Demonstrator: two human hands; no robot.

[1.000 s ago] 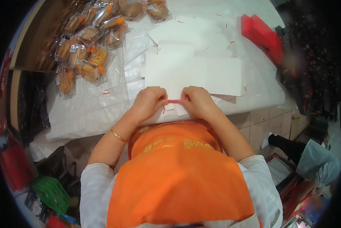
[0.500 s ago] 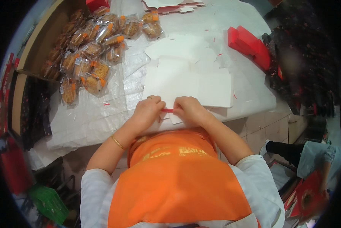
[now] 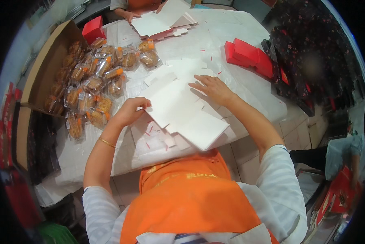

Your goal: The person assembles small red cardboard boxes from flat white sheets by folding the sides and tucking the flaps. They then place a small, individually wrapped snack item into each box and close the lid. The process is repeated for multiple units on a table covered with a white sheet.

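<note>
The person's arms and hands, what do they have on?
Both hands, left hand and right hand, are bare and ungloved. A thin gold bangle circles the left wrist. Short, pale, finely striped sleeves cover the upper arms; forearms are uncovered.

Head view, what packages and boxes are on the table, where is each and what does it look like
White box blank: flat cardboard, table front, under left hand and right hand.
Snack packs: clear wrappers, orange-brown contents, heaped at left.
Red boxes: folded, stacked at right.
Carton: brown, open, far left.
</note>
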